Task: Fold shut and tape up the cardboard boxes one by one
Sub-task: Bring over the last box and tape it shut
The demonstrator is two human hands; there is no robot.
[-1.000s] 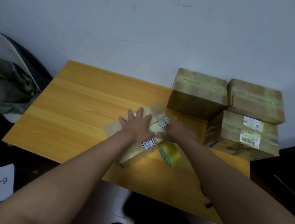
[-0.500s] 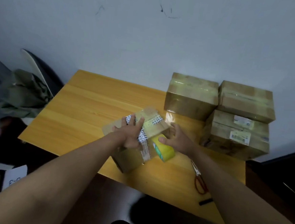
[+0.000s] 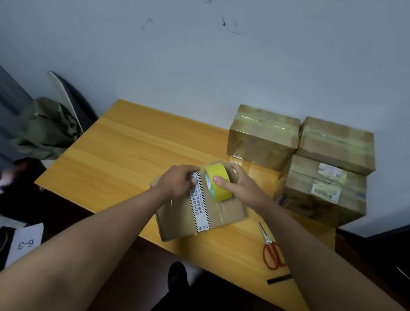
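On the yellow wooden counter [image 3: 131, 149], the right hand [image 3: 243, 187] grips a yellow roll of packing tape [image 3: 218, 181] atop a small brown cardboard box [image 3: 194, 218] — the left hand [image 3: 176, 181] curls over its top. Light, stiff cardboard, likely best steadied by pressing its flaps.

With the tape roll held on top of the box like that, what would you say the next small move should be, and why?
Probably draw the yellow tape roll toward the near edge along the box top. The right hand grips the roll on the box's far end, the left hand presses there, and the scissors lie untouched.
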